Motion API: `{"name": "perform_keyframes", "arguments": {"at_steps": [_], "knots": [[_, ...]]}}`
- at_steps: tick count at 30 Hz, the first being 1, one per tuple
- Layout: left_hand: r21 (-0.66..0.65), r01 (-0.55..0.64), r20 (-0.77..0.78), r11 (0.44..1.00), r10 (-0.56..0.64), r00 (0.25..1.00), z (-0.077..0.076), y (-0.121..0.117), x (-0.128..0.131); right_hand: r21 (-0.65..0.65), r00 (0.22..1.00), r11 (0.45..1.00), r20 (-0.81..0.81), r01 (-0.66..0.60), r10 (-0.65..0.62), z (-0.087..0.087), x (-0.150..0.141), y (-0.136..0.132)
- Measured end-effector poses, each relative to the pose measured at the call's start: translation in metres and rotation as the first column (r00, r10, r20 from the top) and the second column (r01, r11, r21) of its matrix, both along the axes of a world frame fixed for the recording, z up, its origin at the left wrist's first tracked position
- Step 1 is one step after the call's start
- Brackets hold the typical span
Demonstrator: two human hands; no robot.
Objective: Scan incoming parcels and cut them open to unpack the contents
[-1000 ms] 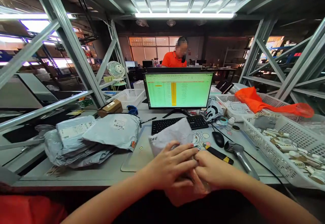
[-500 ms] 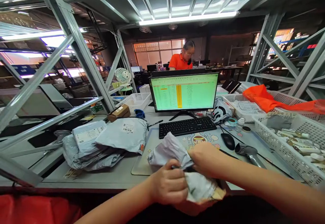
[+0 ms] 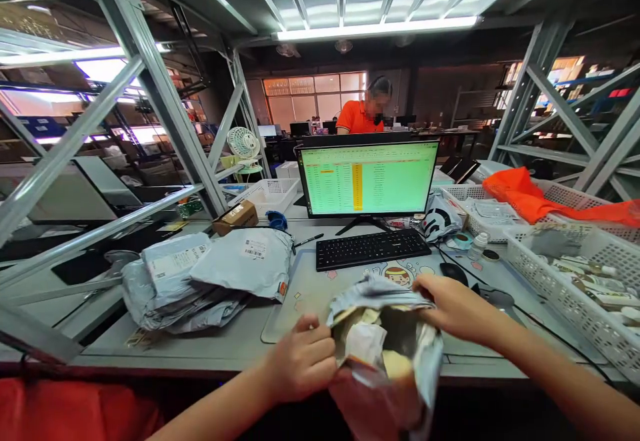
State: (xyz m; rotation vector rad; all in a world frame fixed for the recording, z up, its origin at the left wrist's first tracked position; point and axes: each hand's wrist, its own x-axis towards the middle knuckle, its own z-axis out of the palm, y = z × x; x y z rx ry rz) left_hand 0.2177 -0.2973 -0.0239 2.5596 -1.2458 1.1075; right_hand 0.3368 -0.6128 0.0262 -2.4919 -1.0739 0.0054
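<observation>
Between my hands a grey-white plastic mailer bag (image 3: 431,367) is spread wide at its mouth, over the desk's front edge. My left hand (image 3: 306,359) grips the left side of its rim with curled fingers. On the right side of the rim, my right hand (image 3: 453,307) is closed on the plastic. Inside the bag, a crumpled white packet (image 3: 366,342) and a yellowish piece (image 3: 399,365) show; blur hides what they are. The black keyboard (image 3: 373,250) lies just beyond the bag, on a cartoon desk mat (image 3: 305,287).
A pile of grey mailer parcels (image 3: 245,264) lies at left. Behind the keyboard stands a monitor (image 3: 370,177). At right are a mouse (image 3: 454,272), a barcode scanner (image 3: 497,297) and a white basket (image 3: 565,294) of small items. A person (image 3: 364,111) in orange is beyond the monitor.
The bag's mouth has been pulled open, showing its contents. My right hand has moved right, away from my left, which has shifted slightly left.
</observation>
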Motion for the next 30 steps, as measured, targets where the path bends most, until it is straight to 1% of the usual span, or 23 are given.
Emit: {"name": "perform_keyframes", "arguments": {"at_steps": [2,3,4,6,7,8,9,10,11,12,13,14,15,16,17,18,19,21,23,24,26,28,30], "knots": [[-0.067,0.032,0.111,0.997,-0.024,0.994,0.0,-0.014,0.015,0.088,0.997,0.994,0.028,-0.07,0.068,0.014,-0.027,0.009],[-0.098,0.047,0.157,0.994,-0.032,0.987,-0.003,-0.022,0.02,0.086,0.995,0.991,0.014,-0.103,0.102,0.018,-0.04,0.013],[-0.135,0.064,0.184,0.989,-0.038,0.982,-0.01,-0.03,0.023,0.051,0.995,0.994,-0.02,-0.099,0.1,0.021,-0.049,0.017],[-0.173,0.128,0.2,0.977,-0.092,0.975,-0.033,-0.048,0.028,-0.065,0.996,0.998,-0.089,0.009,-0.015,0.02,-0.055,0.024],[-0.172,0.162,0.182,0.972,-0.13,0.975,-0.047,-0.059,0.031,-0.118,0.991,0.991,-0.113,0.063,-0.077,0.017,-0.052,0.028],[-0.147,0.192,0.132,0.97,-0.173,0.976,-0.063,-0.071,0.034,-0.168,0.983,0.983,-0.153,0.075,-0.101,0.013,-0.046,0.033],[-0.103,0.214,0.049,0.971,-0.21,0.977,-0.079,-0.084,0.037,-0.211,0.972,0.977,-0.224,0.024,-0.072,0.008,-0.039,0.038],[-0.041,0.236,-0.059,0.971,-0.238,0.97,-0.094,-0.098,0.041,-0.227,0.947,0.971,-0.321,-0.071,-0.006,0.001,-0.032,0.043],[0.011,0.272,-0.152,0.962,-0.267,0.952,-0.106,-0.11,0.044,-0.2,0.901,0.967,-0.429,-0.16,0.061,-0.007,-0.026,0.049],[0.017,0.308,-0.191,0.951,-0.299,0.935,-0.116,-0.118,0.045,-0.142,0.848,0.968,-0.519,-0.205,0.104,-0.016,-0.022,0.053],[-0.034,0.316,-0.159,0.948,-0.317,0.935,-0.121,-0.123,0.045,-0.077,0.805,0.975,-0.58,-0.207,0.125,-0.026,-0.02,0.056],[-0.136,0.276,-0.072,0.951,-0.287,0.955,-0.121,-0.122,0.043,-0.001,0.784,0.987,-0.608,-0.16,0.126,-0.035,-0.021,0.058],[-0.275,0.192,0.034,0.942,-0.19,0.981,-0.117,-0.115,0.039,0.071,0.781,0.994,-0.615,-0.082,0.108,-0.043,-0.023,0.057],[-0.434,0.066,0.106,0.898,-0.022,0.994,-0.11,-0.103,0.034,0.136,0.788,0.991,-0.611,0.01,0.076,-0.049,-0.026,0.054],[-0.542,-0.101,0.075,0.834,0.168,0.983,-0.101,-0.087,0.029,0.195,0.795,0.976,-0.605,0.092,0.046,-0.052,-0.029,0.049],[-0.587,-0.28,-0.029,0.76,0.326,0.945,-0.092,-0.069,0.023,0.246,0.793,0.956,-0.608,0.157,0.026,-0.053,-0.032,0.044],[-0.592,-0.419,-0.167,0.689,0.404,0.899,-0.083,-0.05,0.017,0.282,0.781,0.937,-0.624,0.205,0.016,-0.052,-0.035,0.038],[-0.539,-0.569,-0.422,0.621,0.385,0.821,-0.074,-0.016,0.007,0.294,0.768,0.925,-0.641,0.238,0.006,-0.046,-0.04,0.03],[-0.502,-0.629,-0.566,0.593,0.324,0.758,-0.076,0.009,-0.004,0.278,0.784,0.945,-0.619,0.173,0.038,-0.04,-0.045,0.029],[-0.5,-0.644,-0.592,0.579,0.314,0.742,-0.081,0.017,-0.011,0.269,0.801,0.955,-0.596,0.124,0.064,-0.039,-0.048,0.03],[-0.512,-0.653,-0.578,0.558,0.339,0.742,-0.093,0.029,-0.029,0.27,0.815,0.963,-0.56,0.013,0.146,-0.042,-0.055,0.034],[-0.522,-0.657,-0.547,0.544,0.377,0.747,-0.103,0.035,-0.05,0.273,0.797,0.958,-0.557,-0.091,0.234,-0.051,-0.061,0.038],[-0.533,-0.678,-0.532,0.506,0.423,0.734,-0.11,0.037,-0.071,0.25,0.767,0.955,-0.577,-0.16,0.279,-0.06,-0.066,0.039]]}}
